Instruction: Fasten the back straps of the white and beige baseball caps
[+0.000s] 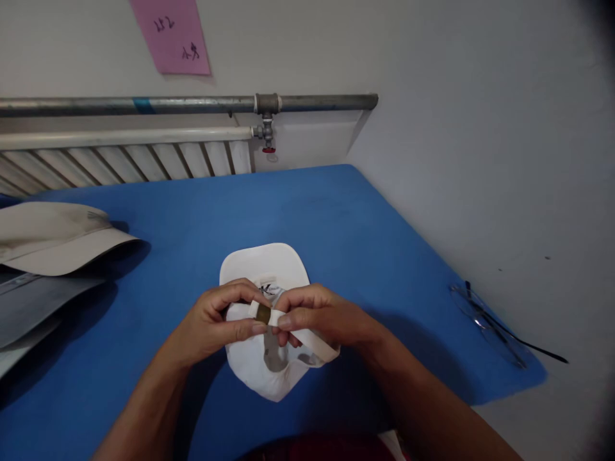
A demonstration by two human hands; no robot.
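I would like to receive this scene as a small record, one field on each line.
Left hand: pinches the buckle
Right hand: pinches the strap beside it
Item: white cap, brim pointing away from the person
Surface: blue tabletop
Left side: stacked caps
Right side: eyeglasses
Behind: radiator; pink note on wall

Pink note (175, 37) reads "252" (handwritten), white cap (264, 261) "K".

Eyeglasses (480, 321) lie at the right of the blue table (327, 208); far left, a radiator (144, 136) sits below a pipe (202, 105) and pink note (173, 38).
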